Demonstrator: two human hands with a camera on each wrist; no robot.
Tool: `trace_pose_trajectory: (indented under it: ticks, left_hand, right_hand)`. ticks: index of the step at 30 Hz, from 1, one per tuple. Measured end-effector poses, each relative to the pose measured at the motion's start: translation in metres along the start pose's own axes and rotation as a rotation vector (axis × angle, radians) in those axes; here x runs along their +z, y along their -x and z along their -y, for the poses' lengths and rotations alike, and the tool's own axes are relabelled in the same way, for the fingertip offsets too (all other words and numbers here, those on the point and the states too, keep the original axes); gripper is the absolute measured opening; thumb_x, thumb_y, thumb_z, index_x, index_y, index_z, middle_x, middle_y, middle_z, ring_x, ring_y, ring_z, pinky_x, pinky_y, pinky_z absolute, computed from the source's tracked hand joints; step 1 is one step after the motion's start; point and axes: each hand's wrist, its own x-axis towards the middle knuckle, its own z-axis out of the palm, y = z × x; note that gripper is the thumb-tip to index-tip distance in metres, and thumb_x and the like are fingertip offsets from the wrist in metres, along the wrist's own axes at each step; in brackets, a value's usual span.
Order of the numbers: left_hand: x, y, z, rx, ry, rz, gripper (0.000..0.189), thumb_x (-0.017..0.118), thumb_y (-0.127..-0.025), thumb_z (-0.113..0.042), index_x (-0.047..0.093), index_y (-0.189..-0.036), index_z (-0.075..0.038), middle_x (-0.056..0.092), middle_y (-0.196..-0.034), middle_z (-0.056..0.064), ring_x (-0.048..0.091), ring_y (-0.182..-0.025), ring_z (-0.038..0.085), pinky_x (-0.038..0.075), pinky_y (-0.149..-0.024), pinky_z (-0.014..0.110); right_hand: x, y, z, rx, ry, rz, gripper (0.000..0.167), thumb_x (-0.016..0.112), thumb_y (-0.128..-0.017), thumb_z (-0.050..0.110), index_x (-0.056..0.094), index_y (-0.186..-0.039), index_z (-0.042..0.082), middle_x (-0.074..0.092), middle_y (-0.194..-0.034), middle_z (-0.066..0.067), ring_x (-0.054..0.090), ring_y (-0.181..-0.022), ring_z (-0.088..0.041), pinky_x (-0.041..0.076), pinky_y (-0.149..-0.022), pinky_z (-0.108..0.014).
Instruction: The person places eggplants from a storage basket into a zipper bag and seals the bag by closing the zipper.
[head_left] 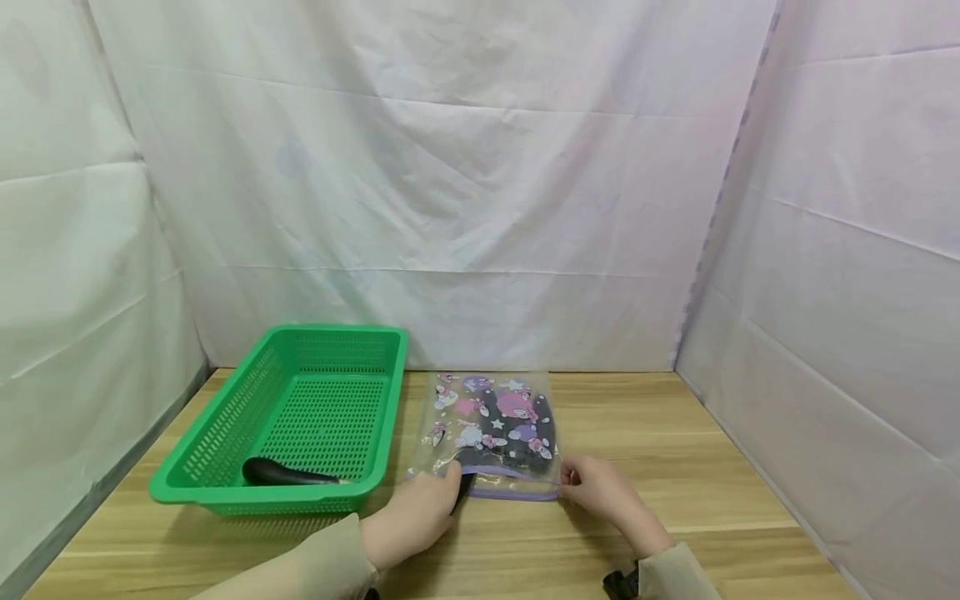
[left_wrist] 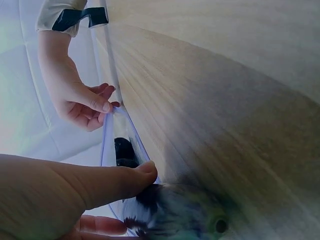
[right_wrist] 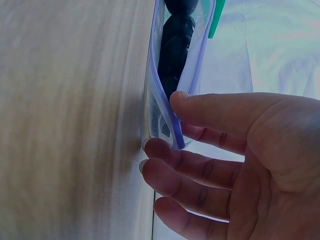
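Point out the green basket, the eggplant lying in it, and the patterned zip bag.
Green basket (head_left: 395, 400): head view, on its right-hand rim.
Eggplant (head_left: 288, 474): head view, on its dark body.
Patterned zip bag (head_left: 491, 432): head view, on its printed upper face.
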Motion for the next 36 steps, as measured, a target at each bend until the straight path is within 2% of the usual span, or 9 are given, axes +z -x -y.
trace_pose_trajectory:
  ticks: [5, 14, 18, 25, 31, 36]
  left_hand:
    - [-0.002, -0.004, -0.002, -0.033, 0.017, 0.021, 0.044, 0.078, -0.070, -0.008, 0.042, -0.096, -0.004, 0.049, -0.054, 0.005, 0.054, -0.045, 0.023, 0.036, -0.034, 0.031]
    - [-0.001, -0.004, 0.000, -0.039, 0.019, 0.010, 0.043, 0.078, -0.071, -0.011, 0.043, -0.095, -0.004, 0.050, -0.055, 0.005, 0.055, -0.047, 0.024, 0.038, -0.036, 0.033]
    - [-0.001, 0.003, 0.000, -0.003, 0.005, -0.015, 0.040, 0.076, -0.072, -0.012, 0.044, -0.094, -0.004, 0.046, -0.052, 0.001, 0.050, -0.043, 0.020, 0.035, -0.034, 0.032]
    - [-0.002, 0.022, 0.000, 0.060, -0.099, -0.016, 0.044, 0.079, -0.071, -0.017, 0.046, -0.096, -0.004, 0.047, -0.053, -0.001, 0.050, -0.044, 0.018, 0.035, -0.038, 0.034]
    - [-0.003, 0.033, -0.004, 0.077, -0.151, -0.058, 0.044, 0.078, -0.067, -0.010, 0.049, -0.100, -0.004, 0.042, -0.051, -0.003, 0.046, -0.042, 0.017, 0.031, -0.032, 0.029]
    - [-0.003, 0.034, -0.006, 0.073, -0.136, -0.045, 0.044, 0.076, -0.067, -0.008, 0.049, -0.101, -0.005, 0.042, -0.051, -0.003, 0.045, -0.042, 0.017, 0.030, -0.032, 0.028]
  right_hand:
    - [0.000, 0.000, 0.000, 0.000, -0.002, 0.005, 0.024, 0.075, -0.081, 0.015, 0.053, -0.070, 0.018, 0.050, -0.062, 0.006, 0.045, -0.056, -0.013, 0.037, -0.051, -0.030]
    - [-0.001, -0.001, 0.002, -0.021, 0.009, -0.007, 0.024, 0.075, -0.081, 0.016, 0.053, -0.070, 0.018, 0.050, -0.061, 0.007, 0.044, -0.055, -0.011, 0.036, -0.050, -0.029]
    - [-0.001, 0.000, 0.002, -0.025, 0.017, -0.014, 0.025, 0.075, -0.080, 0.015, 0.053, -0.070, 0.018, 0.049, -0.061, 0.007, 0.043, -0.054, -0.011, 0.036, -0.050, -0.028]
    - [-0.002, 0.001, 0.002, -0.021, 0.012, -0.014, 0.025, 0.075, -0.081, 0.015, 0.053, -0.070, 0.019, 0.049, -0.061, 0.007, 0.043, -0.054, -0.011, 0.035, -0.050, -0.028]
    - [-0.002, 0.000, 0.002, -0.022, 0.009, -0.011, 0.024, 0.075, -0.081, 0.015, 0.053, -0.070, 0.018, 0.049, -0.061, 0.007, 0.044, -0.055, -0.011, 0.036, -0.050, -0.029]
    - [-0.001, 0.000, 0.003, -0.015, 0.001, -0.007, 0.025, 0.075, -0.080, 0.015, 0.053, -0.070, 0.018, 0.050, -0.061, 0.007, 0.045, -0.055, -0.012, 0.037, -0.050, -0.029]
